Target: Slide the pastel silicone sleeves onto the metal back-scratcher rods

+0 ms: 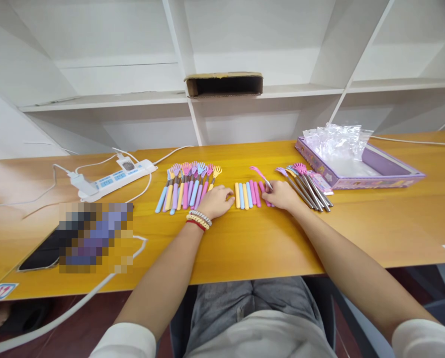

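My right hand [278, 195] is closed on the metal shaft of a pink hand-shaped back scratcher [258, 172], its claw pointing up and left. Under those fingers lies the end of a row of loose handles [250, 194] in yellow, blue, pink and purple; whether the fingers touch them is hidden. My left hand [217, 201] rests on the table at the row's left end, fingers loosely bent, thumb apart, holding nothing. Left of it lie several back scratchers with coloured handles [187, 189]. Right of my right hand, several more show bare metal shafts [311, 191].
A purple tray-like box [379, 183] with clear plastic bags [337, 141] stands at the right, near a pink packet [321, 182]. A white power strip [118, 180] with cables is at the left, above a dark phone [43, 248]. White shelves hold a cardboard box [224, 77].
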A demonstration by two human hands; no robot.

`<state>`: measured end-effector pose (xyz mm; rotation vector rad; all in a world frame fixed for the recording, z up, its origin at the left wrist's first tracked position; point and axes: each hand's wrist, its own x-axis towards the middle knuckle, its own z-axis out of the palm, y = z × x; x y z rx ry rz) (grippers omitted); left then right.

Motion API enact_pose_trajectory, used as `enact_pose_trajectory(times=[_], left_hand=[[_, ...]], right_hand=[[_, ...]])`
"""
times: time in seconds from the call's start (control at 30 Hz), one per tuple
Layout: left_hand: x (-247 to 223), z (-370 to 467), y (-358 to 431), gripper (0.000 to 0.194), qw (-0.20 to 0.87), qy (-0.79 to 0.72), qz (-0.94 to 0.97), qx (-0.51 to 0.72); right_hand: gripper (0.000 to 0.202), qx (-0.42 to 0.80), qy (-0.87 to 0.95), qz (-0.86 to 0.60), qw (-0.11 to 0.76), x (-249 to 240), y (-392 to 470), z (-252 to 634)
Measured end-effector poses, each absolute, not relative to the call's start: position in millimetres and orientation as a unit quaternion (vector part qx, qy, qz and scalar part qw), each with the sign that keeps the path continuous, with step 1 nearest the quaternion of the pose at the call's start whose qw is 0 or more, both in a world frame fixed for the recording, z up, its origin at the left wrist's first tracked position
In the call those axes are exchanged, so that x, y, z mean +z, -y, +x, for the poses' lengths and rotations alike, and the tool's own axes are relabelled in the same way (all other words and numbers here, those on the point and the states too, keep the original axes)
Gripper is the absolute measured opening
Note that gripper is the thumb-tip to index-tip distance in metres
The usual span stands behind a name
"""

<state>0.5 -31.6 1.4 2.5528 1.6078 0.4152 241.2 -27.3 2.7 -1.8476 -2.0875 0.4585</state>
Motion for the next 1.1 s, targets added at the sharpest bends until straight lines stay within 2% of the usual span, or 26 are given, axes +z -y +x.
enact_pose_trajectory(times=[0.27,0.43,0.6,0.77,1.1], left_hand=[[1.8,0.6,32.1,0.029,0.051,-0.53,0.836,0.132],[2.3,1.4,32.4,0.028,0.054,-0.534,0.834,0.133],[2.6,2.2,32.0,0.029,0.053,-0.532,0.836,0.127],[2.7,3.5,32.5,0.03,0.054,-0.535,0.835,0.119],[0.7,1.9,31.1,0.03,0.057,-0.533,0.835,0.124]], right_hand=[[0.025,0.072,0.705,-0.702,0.065,12.7,33.1,236.9],[0.036,0.048,0.695,-0.716,0.044,17.6,36.6,234.1],[0.035,0.053,0.686,-0.725,0.035,20.6,37.0,237.2],[0.043,0.066,0.685,-0.725,0.042,18.4,34.1,237.0],[0.046,0.053,0.695,-0.717,0.003,18.7,31.2,239.1]])
